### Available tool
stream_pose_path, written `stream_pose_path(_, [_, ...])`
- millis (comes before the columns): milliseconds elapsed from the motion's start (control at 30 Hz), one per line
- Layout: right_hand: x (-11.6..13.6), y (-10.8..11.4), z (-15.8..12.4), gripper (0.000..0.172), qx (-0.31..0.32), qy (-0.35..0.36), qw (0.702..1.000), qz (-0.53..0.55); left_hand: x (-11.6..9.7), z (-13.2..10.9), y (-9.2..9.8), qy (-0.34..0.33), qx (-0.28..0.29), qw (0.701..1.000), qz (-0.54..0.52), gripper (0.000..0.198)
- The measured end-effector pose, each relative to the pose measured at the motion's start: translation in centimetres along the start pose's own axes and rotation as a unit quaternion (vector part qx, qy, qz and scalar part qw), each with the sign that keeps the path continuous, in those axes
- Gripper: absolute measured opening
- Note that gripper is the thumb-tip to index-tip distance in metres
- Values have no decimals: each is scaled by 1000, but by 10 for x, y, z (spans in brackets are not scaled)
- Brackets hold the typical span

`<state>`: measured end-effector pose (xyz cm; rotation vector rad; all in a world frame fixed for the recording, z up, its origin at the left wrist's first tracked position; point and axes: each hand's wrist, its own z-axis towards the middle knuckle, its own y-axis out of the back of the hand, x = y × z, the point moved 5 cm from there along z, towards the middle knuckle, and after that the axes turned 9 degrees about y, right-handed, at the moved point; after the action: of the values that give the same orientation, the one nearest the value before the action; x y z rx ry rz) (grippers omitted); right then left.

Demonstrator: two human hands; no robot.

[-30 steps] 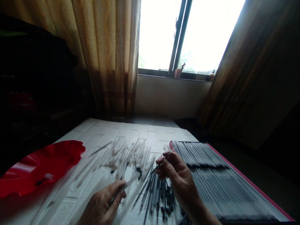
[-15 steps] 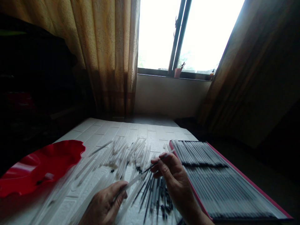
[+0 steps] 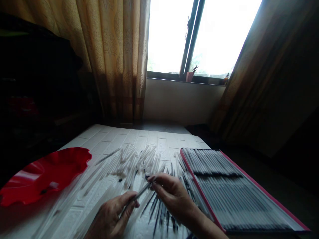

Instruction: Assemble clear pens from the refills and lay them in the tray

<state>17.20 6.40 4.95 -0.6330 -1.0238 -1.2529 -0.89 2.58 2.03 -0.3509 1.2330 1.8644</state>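
Observation:
My left hand (image 3: 116, 212) is closed round the lower part of a clear pen barrel (image 3: 141, 192), which tilts up to the right. A dark pen refill shows inside the barrel. At the barrel's upper end, my right hand (image 3: 169, 189) is closed in a pinch on the refill's end, which the fingers largely hide. Below my right hand, loose dark pen refills (image 3: 156, 212) and small black parts (image 3: 175, 227) lie on the white brick-patterned table (image 3: 164, 145). Beyond my hands is a pile of clear barrels (image 3: 128, 156).
At the right stands a pink-edged box (image 3: 203, 192) packed with rows of clear pens (image 3: 239, 199) with black ends. A red wavy-rimmed bowl (image 3: 67, 159) is on the left. Behind the table are curtains (image 3: 117, 59) and a window with a small cup (image 3: 189, 77) on its sill.
My right hand has moved down and left to the barrel's upper end. The refill, earlier sticking far out of the barrel, is now mostly inside it. My left hand stays about where it was.

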Motion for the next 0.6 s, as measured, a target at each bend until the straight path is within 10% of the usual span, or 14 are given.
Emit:
stream_pose_path(200, [3,24,17,23,17,52,977,-208,13,-3,2,36,-25,999,-29,19])
stream_pose_path(433, [-17,-8,22,20,248,51,810,-529,19,-3,6,49,-68,996,29,25])
stream_pose_path(600, [-28,-16,28,17,279,40,787,-549,20,-2,9,43,-90,992,75,30])
